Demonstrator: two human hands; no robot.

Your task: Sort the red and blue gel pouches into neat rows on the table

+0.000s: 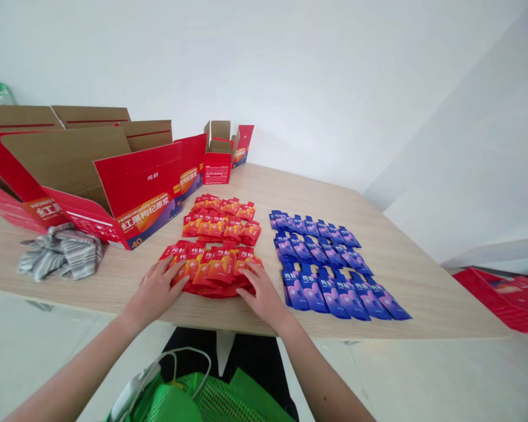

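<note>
Several red pouches (215, 264) lie in overlapping rows on the wooden table (405, 275), with more red pouches (222, 220) behind them. My left hand (158, 284) rests with fingers spread on the left end of the nearest red row. My right hand (259, 293) lies flat with fingers stretched on the right end of that row. Both hands press the row from its two sides and hold nothing. Rows of blue pouches (330, 264) lie to the right of my right hand.
An open red carton (132, 199) stands at the back left, with a small open red box (217, 161) behind it. A heap of grey-white packets (61, 255) lies at the left. Flat red cartons (506, 296) sit low at the right. A green bag (193, 398) is below the table edge.
</note>
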